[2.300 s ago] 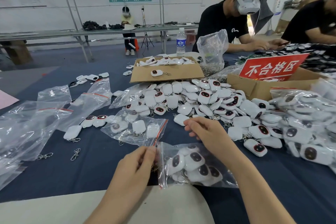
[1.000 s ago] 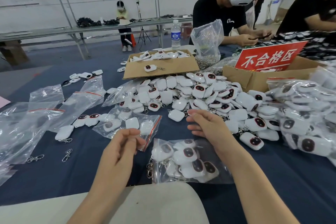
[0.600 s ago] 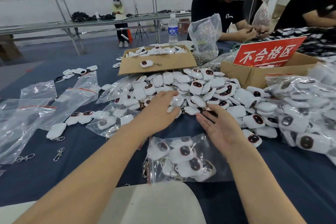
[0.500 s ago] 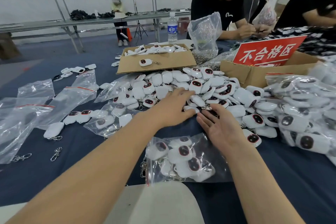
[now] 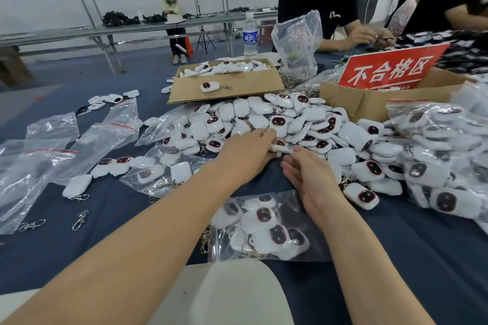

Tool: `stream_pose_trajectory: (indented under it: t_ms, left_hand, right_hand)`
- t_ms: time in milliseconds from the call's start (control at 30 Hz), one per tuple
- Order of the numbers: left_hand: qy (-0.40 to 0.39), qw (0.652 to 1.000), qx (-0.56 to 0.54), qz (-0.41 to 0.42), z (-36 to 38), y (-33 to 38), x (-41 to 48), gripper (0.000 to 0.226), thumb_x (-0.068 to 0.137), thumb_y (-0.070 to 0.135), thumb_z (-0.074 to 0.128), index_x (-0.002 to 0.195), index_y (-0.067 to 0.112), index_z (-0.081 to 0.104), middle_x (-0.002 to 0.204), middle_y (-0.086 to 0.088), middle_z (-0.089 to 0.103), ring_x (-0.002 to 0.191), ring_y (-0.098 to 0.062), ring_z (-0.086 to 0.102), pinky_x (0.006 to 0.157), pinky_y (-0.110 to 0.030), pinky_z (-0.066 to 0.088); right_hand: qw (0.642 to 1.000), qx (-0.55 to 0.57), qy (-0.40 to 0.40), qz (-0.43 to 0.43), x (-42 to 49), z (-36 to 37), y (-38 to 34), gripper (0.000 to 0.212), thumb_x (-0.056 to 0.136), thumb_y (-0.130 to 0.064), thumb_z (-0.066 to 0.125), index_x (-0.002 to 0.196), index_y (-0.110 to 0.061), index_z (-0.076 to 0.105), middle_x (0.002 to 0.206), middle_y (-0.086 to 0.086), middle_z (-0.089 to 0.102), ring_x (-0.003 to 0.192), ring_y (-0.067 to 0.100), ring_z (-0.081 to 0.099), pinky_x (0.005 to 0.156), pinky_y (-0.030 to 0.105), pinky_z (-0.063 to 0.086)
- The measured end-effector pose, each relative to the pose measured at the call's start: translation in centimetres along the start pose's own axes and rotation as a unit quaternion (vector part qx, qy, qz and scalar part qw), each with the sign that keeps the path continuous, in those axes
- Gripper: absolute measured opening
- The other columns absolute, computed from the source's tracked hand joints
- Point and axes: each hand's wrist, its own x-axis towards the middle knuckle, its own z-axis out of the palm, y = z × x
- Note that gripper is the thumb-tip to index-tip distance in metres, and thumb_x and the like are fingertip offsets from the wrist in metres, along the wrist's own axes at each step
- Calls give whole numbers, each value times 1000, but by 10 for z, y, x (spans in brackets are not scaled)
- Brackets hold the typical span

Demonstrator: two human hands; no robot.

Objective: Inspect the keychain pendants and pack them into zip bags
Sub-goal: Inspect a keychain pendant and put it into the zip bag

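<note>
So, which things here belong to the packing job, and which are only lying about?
Job: left hand, right hand, loose pendant pile, filled zip bag, empty zip bags.
Lying about: water bottle, spare metal clasps, tripod.

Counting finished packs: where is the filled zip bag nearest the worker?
In the head view the filled zip bag lies low centre on the table, between the forearms, just this side of the right hand and the loose pendant pile.
</note>
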Motion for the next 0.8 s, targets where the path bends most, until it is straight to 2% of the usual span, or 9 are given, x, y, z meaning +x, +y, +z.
stream_pose_trajectory:
  t_ms: [67, 133, 200, 267, 367, 500, 567, 667, 800]
  left_hand:
    - [15, 1000, -16, -22, -6, -4, -8, 37, 105, 44, 43, 130, 17, 49, 127, -4, 59, 112, -27, 58, 80, -37, 42]
    - [52, 992, -99, -60, -14, -10, -21, 36, 104, 45, 46, 125, 18, 53, 116, -3, 63, 106, -25, 60, 83, -39, 47]
    - [90, 959, -253, -93, -21, -16, -39, 24, 101, 43, 54, 111, 21, 59, 96, 2, 66, 88, -17, 62, 77, -36, 49]
    - [123, 921, -352, -112, -24, -21, -59, 12, 99, 39, 60, 97, 27, 60, 80, 7, 64, 73, -8, 58, 67, -24, 45]
    - [121, 882, -436, -130, -21, -25, -80, 4, 95, 34, 67, 96, 31, 68, 71, 18, 57, 65, -1, 51, 61, -18, 39]
    - [126, 858, -479, -133, -12, -17, -87, 11, 96, 31, 67, 106, 31, 72, 80, 19, 64, 73, 3, 56, 70, -16, 44]
    - [113, 833, -522, -145, -4, -11, -89, 16, 99, 35, 63, 112, 32, 71, 94, 11, 73, 86, -3, 66, 81, -25, 53]
    - [100, 794, -576, -167, 9, -6, -94, 18, 103, 34, 56, 112, 31, 71, 95, 6, 75, 88, -11, 71, 80, -38, 59]
    - [112, 767, -602, -194, 17, -7, -95, 19, 102, 31, 56, 111, 27, 73, 93, 8, 76, 80, -3, 68, 74, -22, 54]
  right_hand:
    - [999, -35, -10, -20, -2, -1, 1, 30, 98, -10, 56, 127, -14, 63, 100, 2, 71, 93, 9, 69, 76, 16, 55]
    - [995, -79, -31, -45, -3, -1, 2, 26, 97, -14, 58, 120, -24, 67, 107, 2, 72, 99, 10, 69, 83, 20, 54]
    - [983, -145, -62, -91, -8, 0, 2, 19, 98, -23, 60, 108, -37, 68, 106, -3, 74, 98, 8, 69, 92, 28, 55]
    - [961, -194, -109, -162, -14, 4, 1, 17, 99, -32, 61, 109, -45, 66, 102, -9, 75, 95, 5, 68, 93, 32, 56]
    - [922, -239, -177, -247, -22, 15, 5, 19, 99, -32, 62, 114, -43, 64, 100, -16, 74, 100, 2, 68, 90, 24, 53]
    - [928, -235, -189, -218, -26, 17, 11, 10, 95, -25, 67, 102, -32, 67, 82, -11, 76, 74, 5, 70, 69, 18, 55]
    - [935, -237, -179, -194, -24, 14, 12, 5, 95, -26, 68, 99, -28, 68, 78, -9, 76, 71, 5, 70, 67, 20, 57]
    - [939, -250, -174, -160, -20, 12, 16, 11, 94, -27, 70, 102, -20, 71, 77, -4, 76, 70, 5, 69, 64, 19, 56]
    - [930, -286, -173, -154, -19, 11, 21, 9, 95, -36, 68, 97, -31, 74, 77, -8, 75, 71, 0, 68, 65, 16, 55]
